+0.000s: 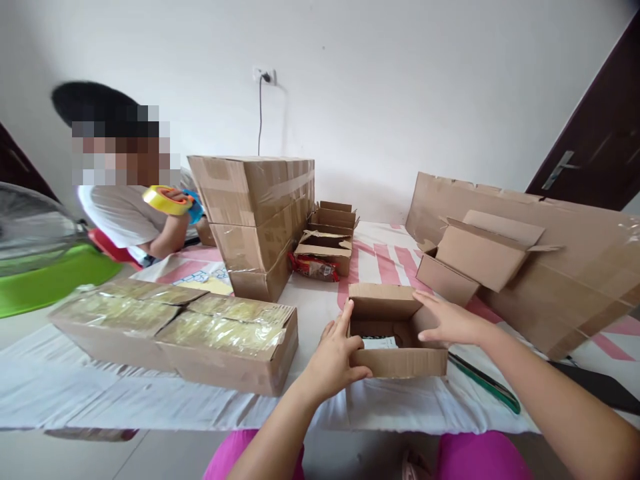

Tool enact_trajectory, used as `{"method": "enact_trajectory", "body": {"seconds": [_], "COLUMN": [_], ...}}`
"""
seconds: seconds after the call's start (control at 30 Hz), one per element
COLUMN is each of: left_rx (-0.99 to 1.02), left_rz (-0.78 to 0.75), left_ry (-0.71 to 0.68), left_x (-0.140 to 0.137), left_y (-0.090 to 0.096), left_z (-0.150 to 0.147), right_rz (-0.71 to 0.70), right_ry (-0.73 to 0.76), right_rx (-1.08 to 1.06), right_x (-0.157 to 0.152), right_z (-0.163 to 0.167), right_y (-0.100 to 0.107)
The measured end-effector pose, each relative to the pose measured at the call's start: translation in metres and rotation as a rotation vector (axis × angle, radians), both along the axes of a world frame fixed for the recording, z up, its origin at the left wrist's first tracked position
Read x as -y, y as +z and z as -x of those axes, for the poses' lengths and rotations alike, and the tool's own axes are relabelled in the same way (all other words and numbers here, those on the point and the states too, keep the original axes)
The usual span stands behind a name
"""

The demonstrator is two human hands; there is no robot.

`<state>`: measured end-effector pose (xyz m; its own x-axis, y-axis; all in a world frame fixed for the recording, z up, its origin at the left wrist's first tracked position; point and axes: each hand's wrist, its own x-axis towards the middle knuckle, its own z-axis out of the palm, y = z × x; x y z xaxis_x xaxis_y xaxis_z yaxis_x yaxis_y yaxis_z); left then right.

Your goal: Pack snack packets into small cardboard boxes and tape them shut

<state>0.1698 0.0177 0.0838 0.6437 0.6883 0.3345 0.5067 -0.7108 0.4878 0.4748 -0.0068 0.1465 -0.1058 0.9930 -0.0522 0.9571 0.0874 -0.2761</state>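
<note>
A small cardboard box point(400, 364) stands with its top uncovered in front of me on the table. White paper or a packet with printing point(380, 343) lies inside it. My left hand point(336, 353) holds the box's left side, index finger up at the back corner and thumb against the front wall. On the opposite side, my right hand point(453, 321) grips the right wall, its thumb over the inside and its fingers reaching to the back corner. A green-handled box cutter point(493, 387) lies just right of the box.
Taped boxes point(225, 340) lie at left, with a taller stack point(255, 227) behind. A red snack packet point(315, 268) rests by unsealed boxes point(327, 247). Another box point(480, 253) leans on a large cardboard sheet point(575, 267) at right. Across the table, a person point(120, 207) holds yellow tape point(163, 200).
</note>
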Motion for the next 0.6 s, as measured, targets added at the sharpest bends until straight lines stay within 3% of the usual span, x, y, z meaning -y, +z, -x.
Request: {"method": "enact_trajectory", "body": {"seconds": [0.17,0.23,0.33,0.37,0.4,0.43,0.5,0.57,0.6], "left_rx": [0.144,0.167,0.179,0.175,0.168,0.161,0.155,0.157,0.158], "left_rz": [0.055,0.076,0.100,0.108,0.114,0.117,0.109,0.093,0.086], "left_ry": [-0.004,0.007,0.024,0.029,0.033,0.037,0.040,0.036,0.030], "left_x": [-0.005,-0.006,-0.005,-0.005,-0.005,-0.004,-0.003,-0.001,-0.001], "left_y": [-0.005,-0.007,-0.006,-0.005,-0.005,-0.004,-0.004,-0.005,-0.006], "left_z": [-0.003,-0.004,-0.006,-0.006,-0.006,-0.006,-0.006,-0.006,-0.006], "right_rz": [-0.010,-0.194,-0.652,-0.735,-0.726,-0.619,-0.237,0.130,0.249], "right_ry": [-0.116,-0.169,-0.185,-0.156,-0.095,-0.012,0.130,0.174,0.172], "right_rx": [-0.350,-0.330,-0.183,-0.148,-0.130,-0.120,-0.074,0.006,0.039], "right_x": [0.008,0.013,0.017,0.016,0.013,0.009,-0.005,-0.025,-0.035], "right_z": [-0.040,-0.038,-0.015,-0.004,0.009,0.022,0.046,0.066,0.073], "right_y": [-0.054,-0.065,-0.044,-0.031,-0.018,-0.007,0.005,0.004,-0.001]}}
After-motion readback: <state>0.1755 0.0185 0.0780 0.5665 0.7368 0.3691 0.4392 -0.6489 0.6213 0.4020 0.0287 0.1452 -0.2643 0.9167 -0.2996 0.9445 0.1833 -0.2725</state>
